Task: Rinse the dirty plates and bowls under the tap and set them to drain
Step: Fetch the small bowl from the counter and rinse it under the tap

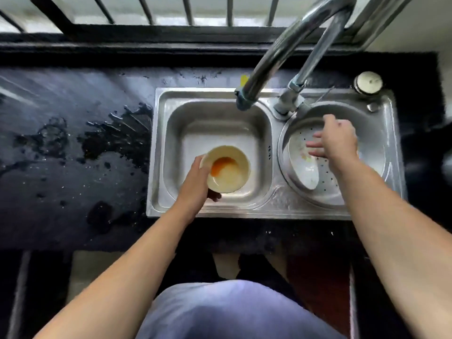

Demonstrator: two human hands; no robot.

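Note:
My left hand (195, 182) grips the near-left rim of a cream bowl (232, 172) smeared with orange sauce, held low in the square left basin of the steel sink (271, 204). A white plate (303, 167) with faint stains leans on edge in the round perforated drainer (327, 184) of the right basin. Over that plate hovers my right hand (335, 140), fingers straight and spread, holding nothing; whether it touches the plate is unclear. The tap spout (244, 99) ends above the back of the left basin, with no water stream visible.
The tap's base and lever (291, 101) stand between the two basins. A round white-topped knob (368, 83) sits at the sink's back right corner. Water splashes (110, 140) cover the black counter left of the sink. A barred window (171, 11) runs along the back.

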